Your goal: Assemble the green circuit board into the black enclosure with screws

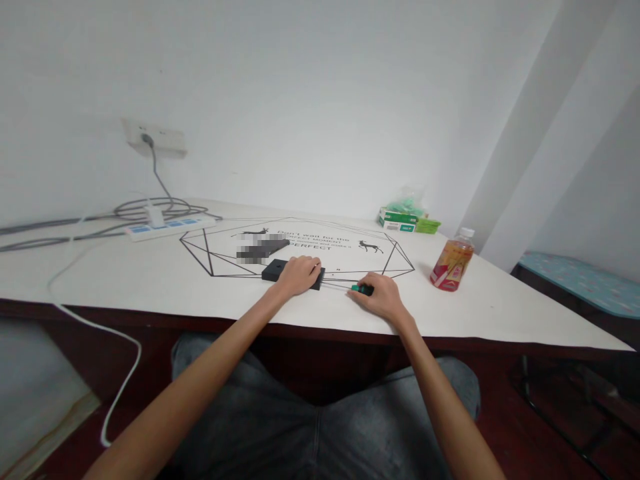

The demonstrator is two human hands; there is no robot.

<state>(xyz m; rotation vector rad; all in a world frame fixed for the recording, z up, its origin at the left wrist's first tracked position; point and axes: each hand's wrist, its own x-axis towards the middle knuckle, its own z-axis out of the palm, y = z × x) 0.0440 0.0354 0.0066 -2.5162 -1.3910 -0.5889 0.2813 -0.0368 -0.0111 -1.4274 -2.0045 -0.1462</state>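
My left hand (299, 274) rests with curled fingers on top of a flat black box (276, 270) lying on the white table (150, 280). My right hand (381, 295) is closed around a screwdriver with a green and black handle (361, 289). Its thin shaft points left toward the right edge of the black box. Behind the box lies a second dark flat piece (263, 250), partly blurred.
A white power strip (170, 227) with grey cables lies at the back left, and a white cord hangs over the front edge. A bottle of orange drink (453, 261) stands to the right. Green and white boxes (403, 219) sit by the wall.
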